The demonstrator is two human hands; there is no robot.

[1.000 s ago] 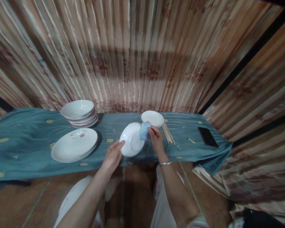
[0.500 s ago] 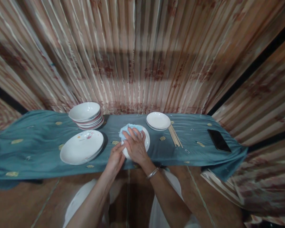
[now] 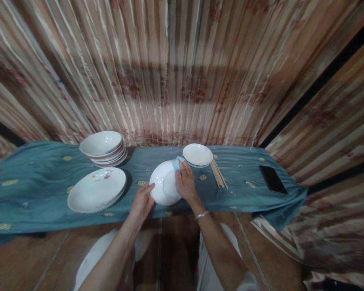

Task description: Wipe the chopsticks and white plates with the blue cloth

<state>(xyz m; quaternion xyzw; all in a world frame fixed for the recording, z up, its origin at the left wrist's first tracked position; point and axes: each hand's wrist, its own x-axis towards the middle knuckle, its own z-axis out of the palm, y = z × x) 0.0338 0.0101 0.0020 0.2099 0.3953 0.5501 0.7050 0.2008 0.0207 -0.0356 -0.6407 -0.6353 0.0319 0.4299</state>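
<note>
Fingers [image 3: 144, 188] of the left hand [image 3: 141, 203] are gripping a white dish [image 3: 164, 185] by its left rim, just below frame centre; the right hand [image 3: 186, 184] is holding a blue cloth [image 3: 176, 163] at its upper-right edge. Dish is looking light, stiff, slick, breakable; rim's offering best hold.

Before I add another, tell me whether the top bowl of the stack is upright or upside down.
Upright: the top bowl has its rim uppermost and its white inside showing.
</note>
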